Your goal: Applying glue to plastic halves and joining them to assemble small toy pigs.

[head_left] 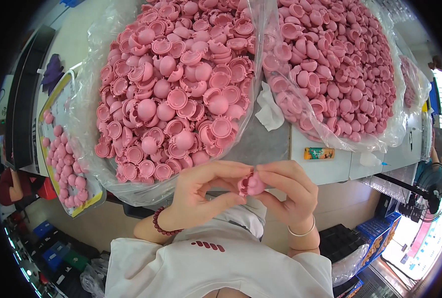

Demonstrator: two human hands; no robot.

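Close in front of my chest, a small pink plastic part with a rounded side and a notched, hollow side sits between both hands. My left hand pinches its left edge between thumb and fingers. From the other side my right hand grips the rounded side with its thumb and fingertips. Beyond my left hand a clear plastic bag lies spread, heaped with pink cup-shaped pieces. A second bag on the right holds many similar smaller pink pieces.
At the left, a yellow-edged tray carries pink ball-like pieces. A crumpled white tissue lies between the bags, and a small green and orange packet near the table's front edge. Crates stand on the right; another person's arm shows far left.
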